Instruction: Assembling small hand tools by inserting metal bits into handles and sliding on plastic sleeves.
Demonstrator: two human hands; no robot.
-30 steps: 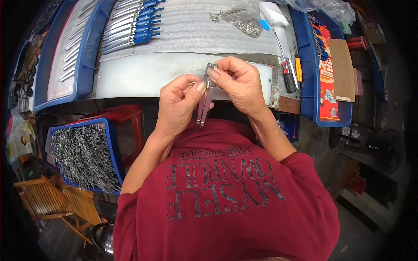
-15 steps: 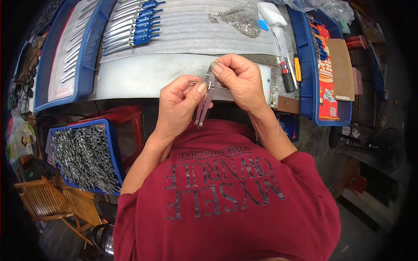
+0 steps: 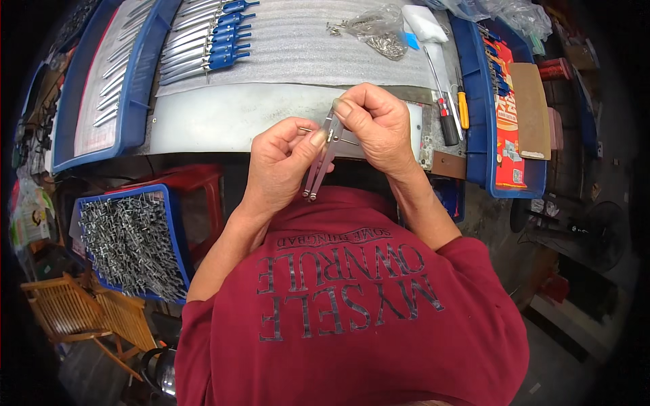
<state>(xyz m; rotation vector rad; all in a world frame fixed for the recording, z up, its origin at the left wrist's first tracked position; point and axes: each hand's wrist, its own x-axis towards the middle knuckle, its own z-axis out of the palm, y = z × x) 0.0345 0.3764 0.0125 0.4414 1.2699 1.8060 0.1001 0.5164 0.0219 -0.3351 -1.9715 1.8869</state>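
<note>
Between my two hands is a slim two-legged metal tool [image 3: 315,178], looking like a pair of dividers, its legs hanging down toward my shirt. A thin rod crosses it near the upper part and sticks out on both sides. My left hand [image 3: 279,159] is closed on the legs' upper part, thumb pressed against the metal. With thumb and bent index finger, my right hand [image 3: 380,132] pinches the top end. Its other fingers are curled and partly hidden. Both hands are above the front edge of the white work board [image 3: 210,118].
Silver pointed tools with blue ends [image 3: 220,59] lie in a row on foam. A bag of small metal parts [image 3: 386,44] and screwdrivers [image 3: 448,125] lie beyond my right hand. Blue trays [image 3: 139,101] flank the table. A blue bin of metal parts [image 3: 177,233] stands lower left.
Both hands and the tool have shifted very slightly to the right. The tool has turned a little, and the cross rod shows more clearly beside my right fingers. The grips stay the same.
</note>
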